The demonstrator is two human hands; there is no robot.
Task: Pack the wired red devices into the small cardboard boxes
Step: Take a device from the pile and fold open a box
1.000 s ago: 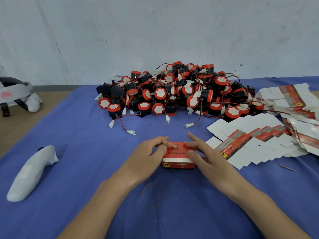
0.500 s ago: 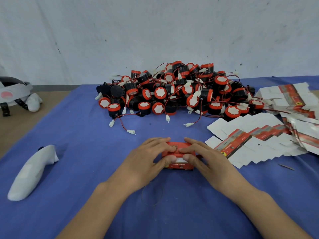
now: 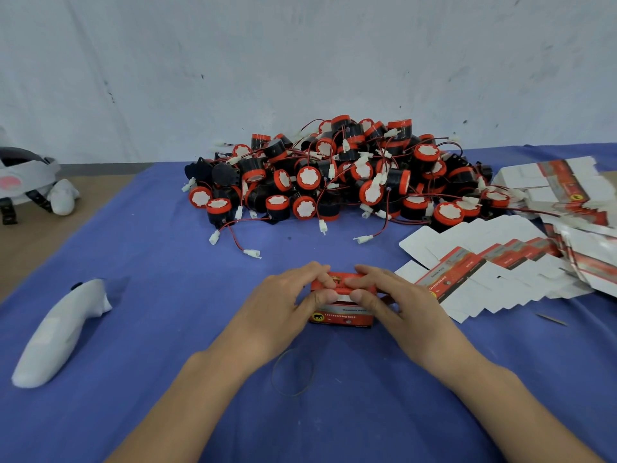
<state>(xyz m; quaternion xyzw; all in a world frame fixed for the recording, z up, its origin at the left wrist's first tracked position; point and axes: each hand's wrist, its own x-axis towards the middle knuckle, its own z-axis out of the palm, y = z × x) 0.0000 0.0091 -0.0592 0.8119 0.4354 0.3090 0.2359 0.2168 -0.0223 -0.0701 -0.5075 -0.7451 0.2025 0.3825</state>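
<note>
A small red and white cardboard box (image 3: 342,314) stands on the blue cloth in the middle foreground. My left hand (image 3: 287,305) grips its left side, fingers curled over the top and thumb on the front. My right hand (image 3: 397,304) grips its right side the same way. The fingertips of both hands nearly meet on the box's top. A big heap of red and black wired devices (image 3: 337,175) with white connectors lies behind the box. Flat unfolded boxes (image 3: 484,272) fan out to the right.
A white controller (image 3: 60,332) lies on the cloth at the left. A headset (image 3: 30,182) sits at the far left on the bare tabletop. A thin rubber band (image 3: 293,372) lies between my forearms. More flat boxes (image 3: 561,188) are stacked at the far right.
Both hands have closed in over the box, fingers curling onto its top and thumbs moving to its front. The box has stayed in place.
</note>
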